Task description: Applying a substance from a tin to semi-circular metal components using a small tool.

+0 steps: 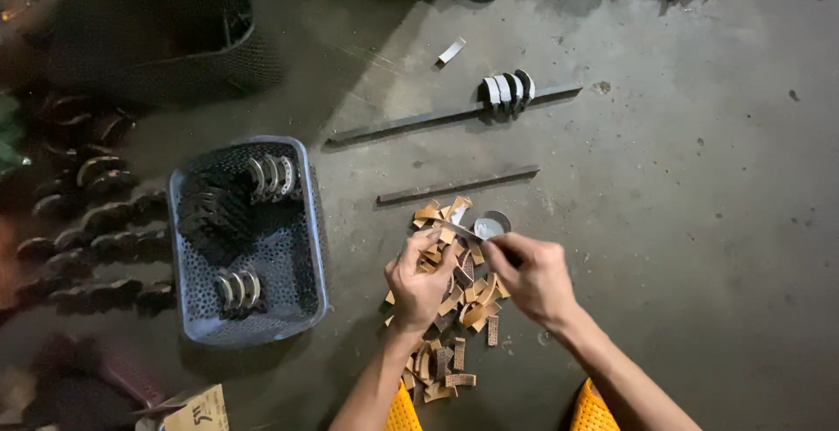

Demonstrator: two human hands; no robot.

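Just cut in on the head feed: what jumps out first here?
Both hands meet low in the middle: the left hand pinches a tan strip while the right hand holds a thin tool over a pile of tan strips on the concrete floor. To their left sits a blue perforated basket holding curved metal pieces.

Left hand [419, 284] fingers pinched; right hand [535, 275] fingers curled.

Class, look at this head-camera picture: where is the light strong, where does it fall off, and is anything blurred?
Head view: the concrete floor at right is evenly lit; the left side sinks into shadow, so the curved metal pieces beside the blue basket barely show; the left hand and right hand look slightly soft above the tan strips.
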